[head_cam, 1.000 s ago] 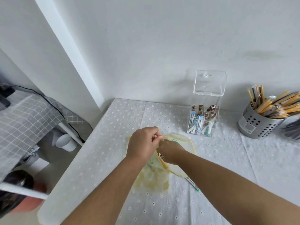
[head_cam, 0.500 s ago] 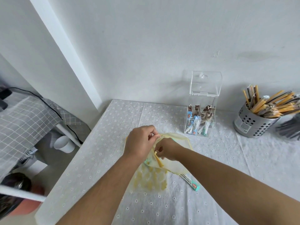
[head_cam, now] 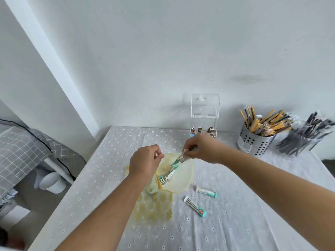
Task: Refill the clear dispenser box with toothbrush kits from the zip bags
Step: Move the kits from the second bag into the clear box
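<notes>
A yellow zip bag lies open in the middle of the table. My left hand pinches its upper left edge. My right hand grips a bunch of toothbrush kits and holds them just above the bag's mouth. More kits show inside the bag. Two loose kits lie on the cloth to the right, one near the bag and one closer to me. The clear dispenser box stands at the wall behind my right hand, lid up, with a few kits inside.
A perforated metal cup of wrapped yellow and brown sticks and a clear cup of dark utensils stand at the back right. A yellow patterned bag lies flat under the zip bag. The table's left edge drops to a bed and a white cup.
My right hand has come out of the bag holding several kits and risen toward the dispenser box. A second loose kit now lies on the cloth. The left hand still pinches the bag's edge.
</notes>
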Motion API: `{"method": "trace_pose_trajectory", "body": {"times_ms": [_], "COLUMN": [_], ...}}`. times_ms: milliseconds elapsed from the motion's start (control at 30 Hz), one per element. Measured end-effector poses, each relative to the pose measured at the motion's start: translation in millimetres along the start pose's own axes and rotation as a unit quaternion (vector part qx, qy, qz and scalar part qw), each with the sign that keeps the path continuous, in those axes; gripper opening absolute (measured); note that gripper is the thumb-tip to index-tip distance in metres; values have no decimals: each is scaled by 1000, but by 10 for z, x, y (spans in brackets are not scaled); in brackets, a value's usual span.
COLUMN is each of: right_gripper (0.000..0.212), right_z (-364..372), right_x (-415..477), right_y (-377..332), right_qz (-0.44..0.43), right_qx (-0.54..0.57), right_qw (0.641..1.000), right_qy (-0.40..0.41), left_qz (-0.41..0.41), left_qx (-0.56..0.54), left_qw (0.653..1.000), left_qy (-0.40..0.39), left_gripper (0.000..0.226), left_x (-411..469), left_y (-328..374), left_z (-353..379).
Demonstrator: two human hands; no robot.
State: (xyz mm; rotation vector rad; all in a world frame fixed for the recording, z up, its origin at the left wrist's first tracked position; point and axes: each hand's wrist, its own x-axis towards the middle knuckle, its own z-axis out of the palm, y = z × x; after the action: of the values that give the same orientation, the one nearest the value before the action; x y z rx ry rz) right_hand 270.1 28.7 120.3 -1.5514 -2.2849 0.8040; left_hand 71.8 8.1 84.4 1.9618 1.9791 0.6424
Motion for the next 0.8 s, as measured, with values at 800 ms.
{"method": "trace_pose_trajectory", "body": {"times_ms": [800], "right_gripper": [23], "right_z": [-250], "right_x": [842], "right_y": [1169], "right_qz": [131], "right_qx": [-219], "right_qw": [965], "right_qy": [-56], "left_qz": [-16], "left_qx": [-16], "left_qw": [1000], "left_qy": [18], "left_gripper": [14], "left_x": [88], "left_y": [-58], "left_z": [51]}}
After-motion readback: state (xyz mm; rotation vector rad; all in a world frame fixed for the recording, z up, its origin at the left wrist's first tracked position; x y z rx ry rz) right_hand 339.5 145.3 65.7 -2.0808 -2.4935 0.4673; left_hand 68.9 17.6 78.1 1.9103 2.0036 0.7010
